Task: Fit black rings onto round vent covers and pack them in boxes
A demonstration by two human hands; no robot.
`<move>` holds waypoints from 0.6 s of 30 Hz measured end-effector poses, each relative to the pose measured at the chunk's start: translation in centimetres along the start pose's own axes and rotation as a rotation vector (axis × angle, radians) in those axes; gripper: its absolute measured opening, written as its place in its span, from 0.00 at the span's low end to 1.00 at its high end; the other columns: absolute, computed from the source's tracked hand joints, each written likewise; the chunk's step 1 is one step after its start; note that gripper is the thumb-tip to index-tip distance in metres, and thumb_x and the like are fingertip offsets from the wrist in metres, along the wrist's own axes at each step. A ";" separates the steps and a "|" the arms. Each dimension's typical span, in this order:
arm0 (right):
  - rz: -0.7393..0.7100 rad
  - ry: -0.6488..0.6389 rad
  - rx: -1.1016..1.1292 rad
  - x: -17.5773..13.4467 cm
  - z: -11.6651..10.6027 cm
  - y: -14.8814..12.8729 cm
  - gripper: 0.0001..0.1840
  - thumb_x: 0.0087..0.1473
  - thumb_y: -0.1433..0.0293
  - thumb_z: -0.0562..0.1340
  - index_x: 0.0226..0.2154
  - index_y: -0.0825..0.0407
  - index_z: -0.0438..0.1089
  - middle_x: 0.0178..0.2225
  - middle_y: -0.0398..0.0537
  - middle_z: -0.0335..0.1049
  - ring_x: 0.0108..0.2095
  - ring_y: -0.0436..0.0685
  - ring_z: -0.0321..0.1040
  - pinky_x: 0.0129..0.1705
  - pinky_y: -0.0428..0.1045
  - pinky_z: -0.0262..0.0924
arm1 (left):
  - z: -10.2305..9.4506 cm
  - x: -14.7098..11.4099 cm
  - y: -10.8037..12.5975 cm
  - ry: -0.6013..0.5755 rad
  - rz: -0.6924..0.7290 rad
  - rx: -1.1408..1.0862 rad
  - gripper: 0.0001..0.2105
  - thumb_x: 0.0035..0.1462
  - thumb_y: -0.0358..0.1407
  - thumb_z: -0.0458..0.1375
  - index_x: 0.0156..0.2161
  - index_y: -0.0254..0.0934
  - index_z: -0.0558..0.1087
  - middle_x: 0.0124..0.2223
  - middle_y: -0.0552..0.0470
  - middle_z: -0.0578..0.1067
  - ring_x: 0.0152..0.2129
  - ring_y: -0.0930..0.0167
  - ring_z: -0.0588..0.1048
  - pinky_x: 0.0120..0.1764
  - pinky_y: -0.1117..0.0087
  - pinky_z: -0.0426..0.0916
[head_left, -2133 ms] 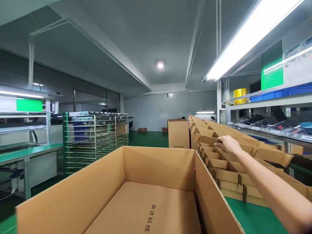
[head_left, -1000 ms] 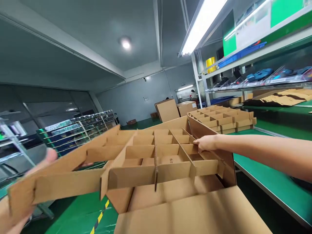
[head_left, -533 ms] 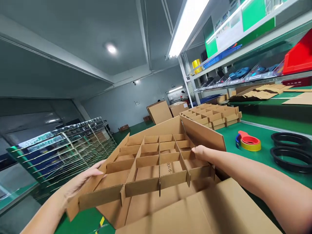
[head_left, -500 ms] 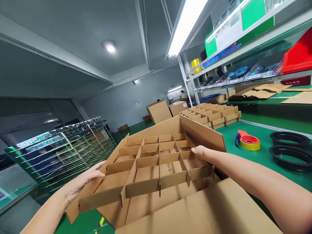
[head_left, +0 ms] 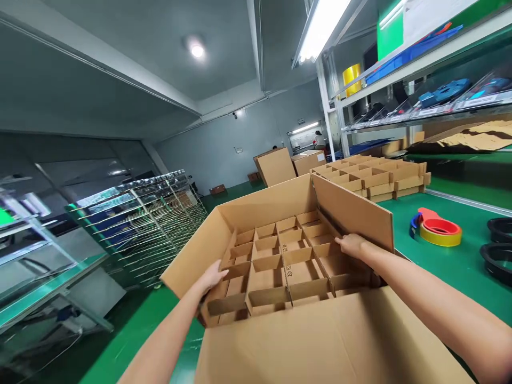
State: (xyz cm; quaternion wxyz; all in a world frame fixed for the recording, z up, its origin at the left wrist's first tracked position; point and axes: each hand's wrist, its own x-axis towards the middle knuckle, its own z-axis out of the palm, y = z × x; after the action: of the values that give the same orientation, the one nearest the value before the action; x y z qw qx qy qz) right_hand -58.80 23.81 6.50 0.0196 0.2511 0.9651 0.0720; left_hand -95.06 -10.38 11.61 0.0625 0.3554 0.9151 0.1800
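Between fingers of left hand (head_left: 213, 277) and right hand (head_left: 354, 246), down inside open carton (head_left: 272, 197): cardboard divider grid (head_left: 267, 262). Gripped at left side strip by left fingers, nearly closed; pinched at right strip by right fingers, just beside carton's right wall. Can't tell contact with carton floor. Beyond right fingers, on green tabletop (head_left: 394, 208): stacked dividers (head_left: 408, 173). Right of right fingers, well apart: tape dispenser (head_left: 442, 240), then black rings (head_left: 490, 262).

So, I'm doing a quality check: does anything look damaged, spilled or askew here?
Nothing stands out. The divider forms a neat grid within the box, left hand and right hand at its edges; no spill or tear shows. The whole view leans.
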 end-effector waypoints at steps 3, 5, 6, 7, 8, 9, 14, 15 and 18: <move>-0.020 0.038 0.023 -1.0 0.7 -1.2 0.10 0.54 0.78 0.59 0.34 0.55 0.76 0.47 0.61 0.74 0.42 0.64 0.75 0.45 0.54 0.67 | 3.9 0.0 0.4 -0.033 -0.030 0.156 0.27 0.58 0.43 0.60 0.58 0.29 0.66 0.64 0.34 0.63 0.63 0.56 0.60 0.64 0.51 0.54; 0.008 0.113 0.030 -1.6 1.8 -1.9 0.15 0.59 0.75 0.54 0.43 0.56 0.75 0.53 0.64 0.70 0.49 0.67 0.72 0.51 0.57 0.65 | 5.6 -0.3 0.4 -0.025 -0.047 0.228 0.28 0.63 0.44 0.55 0.63 0.31 0.61 0.69 0.34 0.54 0.67 0.53 0.50 0.65 0.47 0.49; 0.062 0.162 0.041 -1.7 2.6 -2.1 0.18 0.62 0.72 0.52 0.48 0.57 0.73 0.56 0.67 0.67 0.53 0.69 0.68 0.54 0.59 0.62 | 6.2 -0.5 0.3 -0.020 -0.051 0.253 0.29 0.64 0.45 0.53 0.65 0.33 0.58 0.70 0.34 0.50 0.68 0.53 0.45 0.65 0.46 0.46; 0.142 0.206 0.062 -1.7 3.5 -2.3 0.21 0.64 0.68 0.50 0.53 0.60 0.69 0.58 0.70 0.63 0.57 0.72 0.64 0.56 0.61 0.60 | 6.6 -0.7 0.1 -0.019 -0.054 0.270 0.29 0.65 0.46 0.50 0.67 0.35 0.56 0.71 0.35 0.46 0.69 0.53 0.42 0.65 0.45 0.45; 0.230 0.239 0.097 -1.6 4.4 -2.4 0.26 0.65 0.64 0.49 0.57 0.64 0.66 0.60 0.73 0.60 0.60 0.74 0.61 0.58 0.62 0.59 | 6.9 -0.9 -0.1 -0.024 -0.058 0.282 0.30 0.66 0.48 0.48 0.68 0.36 0.53 0.72 0.36 0.45 0.69 0.52 0.41 0.65 0.45 0.44; 0.309 0.257 0.140 -1.5 5.4 -2.6 0.31 0.65 0.59 0.49 0.59 0.66 0.62 0.61 0.75 0.58 0.61 0.75 0.58 0.59 0.63 0.58 | 7.1 -1.2 -0.3 -0.036 -0.062 0.289 0.31 0.66 0.50 0.46 0.69 0.36 0.52 0.72 0.36 0.45 0.69 0.52 0.41 0.65 0.45 0.45; 0.322 0.241 0.269 -0.4 8.8 -2.9 0.34 0.61 0.53 0.49 0.60 0.59 0.64 0.57 0.68 0.66 0.61 0.76 0.58 0.59 0.67 0.57 | 7.6 -2.4 -1.0 -0.047 -0.082 0.315 0.32 0.66 0.43 0.50 0.69 0.31 0.51 0.72 0.34 0.41 0.68 0.53 0.46 0.65 0.53 0.50; 0.308 0.247 0.275 -0.3 9.1 -2.8 0.35 0.60 0.52 0.50 0.59 0.59 0.65 0.57 0.68 0.66 0.62 0.77 0.57 0.60 0.67 0.56 | 7.7 -2.5 -1.1 -0.022 -0.091 0.321 0.31 0.66 0.38 0.50 0.69 0.31 0.49 0.72 0.34 0.39 0.68 0.53 0.49 0.65 0.55 0.52; 0.264 0.269 0.296 -0.1 10.0 -2.1 0.35 0.59 0.52 0.51 0.57 0.62 0.67 0.56 0.71 0.66 0.62 0.78 0.55 0.62 0.68 0.54 | 7.8 -2.4 -1.2 0.032 -0.097 0.334 0.29 0.65 0.29 0.48 0.69 0.32 0.49 0.70 0.33 0.49 0.64 0.57 0.59 0.62 0.57 0.59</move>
State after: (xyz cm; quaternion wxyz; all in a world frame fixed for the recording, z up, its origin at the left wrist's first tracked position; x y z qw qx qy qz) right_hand -58.99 23.25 -3.70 -0.1556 0.3634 0.9178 -0.0355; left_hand -92.16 -10.59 3.92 -0.0034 0.3135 0.9492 0.0277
